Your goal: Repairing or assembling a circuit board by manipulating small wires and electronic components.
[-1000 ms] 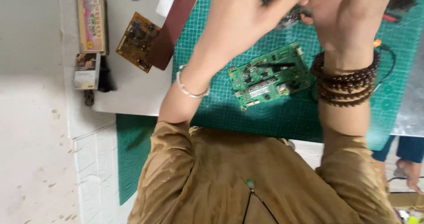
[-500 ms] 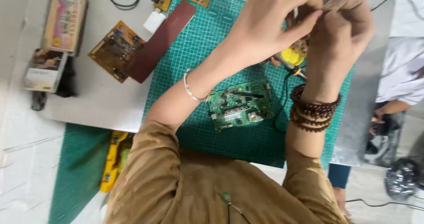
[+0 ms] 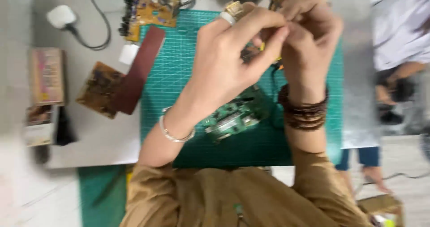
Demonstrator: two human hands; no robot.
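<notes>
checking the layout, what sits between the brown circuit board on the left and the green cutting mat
In the head view, a dark red-brown flat strip lies between the brown circuit board and the green cutting mat, its upper end overlapping the mat's edge.

One green circuit board (image 3: 235, 117), two brown circuit boards (image 3: 99, 88) (one partly covered), one cutting mat (image 3: 179, 74).
</notes>
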